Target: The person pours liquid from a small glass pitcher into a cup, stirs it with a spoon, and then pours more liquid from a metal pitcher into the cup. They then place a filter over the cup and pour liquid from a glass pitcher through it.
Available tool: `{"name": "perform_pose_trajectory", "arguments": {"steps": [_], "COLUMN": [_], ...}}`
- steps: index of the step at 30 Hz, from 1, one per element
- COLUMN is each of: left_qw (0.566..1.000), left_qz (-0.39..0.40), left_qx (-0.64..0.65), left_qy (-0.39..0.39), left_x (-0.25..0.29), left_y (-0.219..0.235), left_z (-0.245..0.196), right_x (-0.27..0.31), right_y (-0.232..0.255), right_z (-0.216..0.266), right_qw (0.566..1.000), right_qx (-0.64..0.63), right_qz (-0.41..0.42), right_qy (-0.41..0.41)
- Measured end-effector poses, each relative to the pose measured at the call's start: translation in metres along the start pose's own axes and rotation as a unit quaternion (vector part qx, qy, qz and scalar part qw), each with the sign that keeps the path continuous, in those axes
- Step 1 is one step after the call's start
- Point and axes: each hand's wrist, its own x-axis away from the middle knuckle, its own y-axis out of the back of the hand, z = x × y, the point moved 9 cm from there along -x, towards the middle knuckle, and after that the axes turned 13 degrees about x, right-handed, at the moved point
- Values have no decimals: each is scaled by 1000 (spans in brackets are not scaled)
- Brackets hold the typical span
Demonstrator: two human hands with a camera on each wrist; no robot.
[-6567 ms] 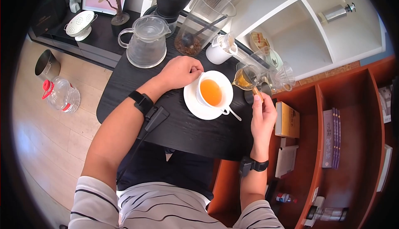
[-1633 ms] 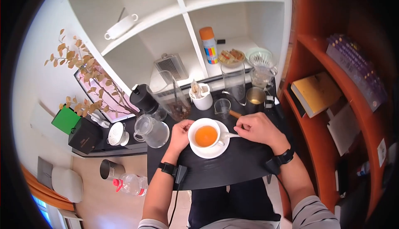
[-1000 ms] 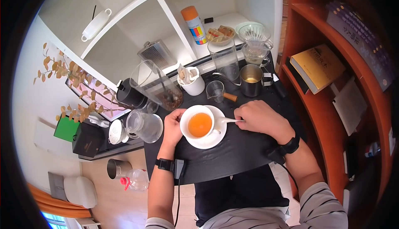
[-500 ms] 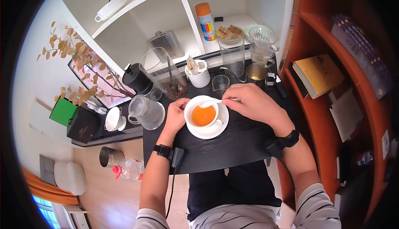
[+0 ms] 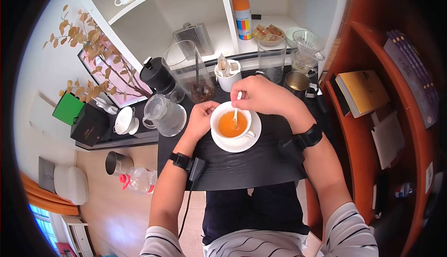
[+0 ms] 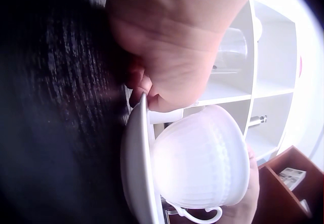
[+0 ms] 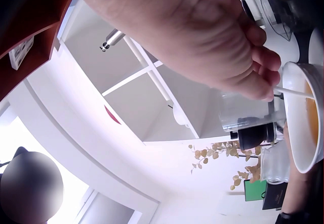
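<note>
A white cup (image 6: 202,158) of amber tea (image 5: 227,129) stands on a white saucer (image 5: 235,147) at the middle of the black table. My right hand (image 5: 265,96) is over the cup's far side, pinching the upper handle of a white spoon (image 5: 236,114). The spoon's lower end dips into the tea. To the cup's left, my left hand (image 5: 201,119) grips the saucer's edge between thumb and fingers, as the left wrist view shows. The cup's handle points toward the near right.
Behind the cup stand a white mug (image 5: 229,81) with paper packets, a tall glass vessel (image 5: 198,70) and a metal cup (image 5: 297,81). A lidded glass jug (image 5: 165,117) is at the left. The small glass pitcher (image 7: 277,16) shows beyond my right hand in the right wrist view.
My right hand has let go of the small pitcher's wooden handle, picked the spoon up off the saucer and brought it into the tea. My left hand stays at the saucer.
</note>
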Motion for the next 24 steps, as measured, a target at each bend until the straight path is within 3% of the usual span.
{"name": "perform_pose_trajectory", "arguments": {"steps": [6, 8, 24], "left_qw": [999, 1000, 1000], "left_qz": [-17, -19, -7], "left_qx": [-39, 7, -3], "left_qy": [18, 15, 23], "left_x": [-5, -4, 7], "left_y": [3, 2, -4], "left_z": [8, 8, -4], "right_x": [-5, -1, 33], "right_y": [-8, -16, -43], "right_z": [-26, -42, -57], "right_qw": [993, 957, 902], "right_qx": [-119, -278, -408], "right_qz": [30, 33, -20], "right_qy": [0, -72, -141]}}
